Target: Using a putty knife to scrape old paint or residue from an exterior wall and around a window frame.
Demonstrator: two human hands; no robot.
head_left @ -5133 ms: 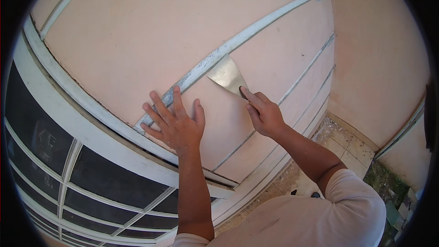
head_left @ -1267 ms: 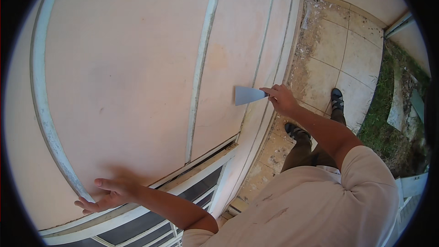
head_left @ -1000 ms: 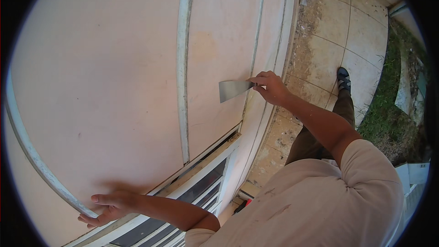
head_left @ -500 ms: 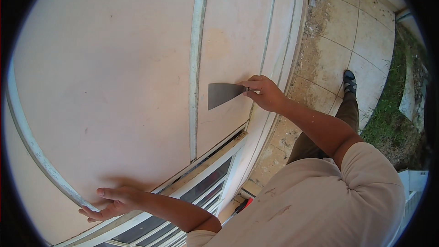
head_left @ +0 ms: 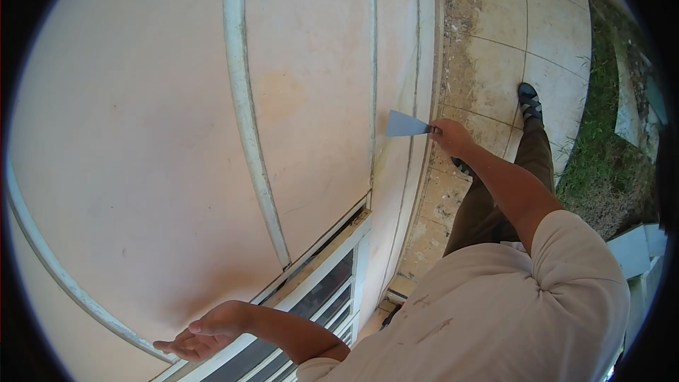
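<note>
My right hand [head_left: 453, 137] is closed round the handle of a putty knife [head_left: 405, 124]. Its wide, flat metal blade points left, over the lower part of the pale pink wall [head_left: 170, 120]; whether it touches the wall I cannot tell. Low on the left, my left hand [head_left: 212, 329] holds nothing, its palm turned up and fingers stretched out. That hand is beside the wall and the upper frame of the louvred window [head_left: 311, 247]. A pale band [head_left: 244, 85] stands out from the wall, its paint worn.
Dirty floor tiles [head_left: 488, 64] with debris along the wall's foot run up the right side. My shoe [head_left: 529, 102] stands on them. Grass [head_left: 601, 148] borders the tiles at far right. A narrow strip [head_left: 373, 64] runs along the lower wall.
My right hand has lowered the putty knife toward the foot of the wall, to the right. My left hand has shifted right and down, its fingers drawn closer together. The view has shifted too.
</note>
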